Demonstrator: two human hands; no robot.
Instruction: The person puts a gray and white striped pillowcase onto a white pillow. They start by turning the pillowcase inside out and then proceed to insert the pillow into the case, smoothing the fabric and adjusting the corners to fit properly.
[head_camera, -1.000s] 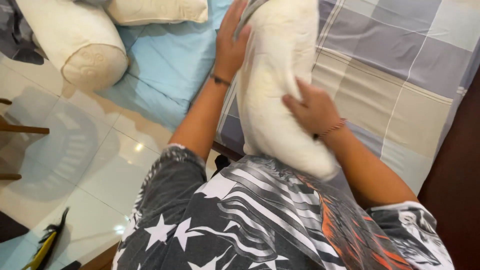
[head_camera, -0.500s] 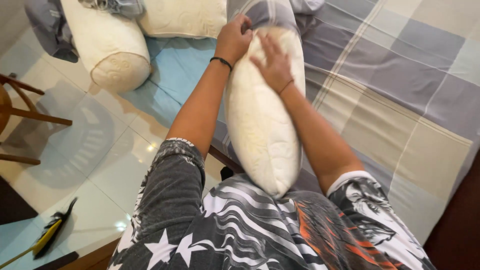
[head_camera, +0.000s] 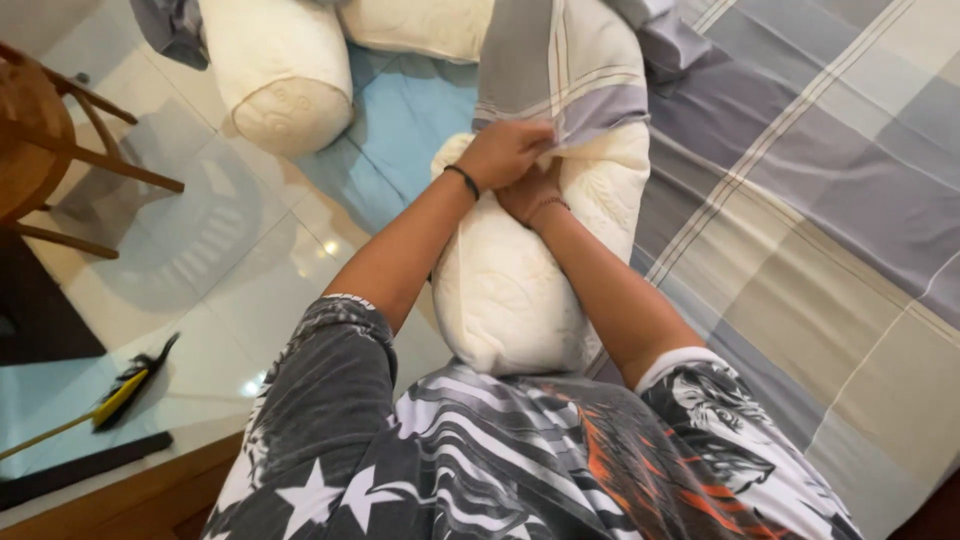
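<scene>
both hands, left hand (head_camera: 508, 152) and right hand (head_camera: 528, 192), clenched on the grey checked pillowcase (head_camera: 560, 70) over a cream quilted pillow (head_camera: 510, 290)

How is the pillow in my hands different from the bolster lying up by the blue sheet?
The pillow is flat-sided, half inside a grey checked pillowcase and gripped by both hands; the bolster is round-ended, bare and untouched. The pillow stands against the bed edge; the bolster lies down. Both are cream with quilted covers.

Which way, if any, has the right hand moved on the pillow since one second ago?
Yes. The right hand moved up the white pillow, away from its near end, joining the left hand at the checked pillowcase edge.
</scene>
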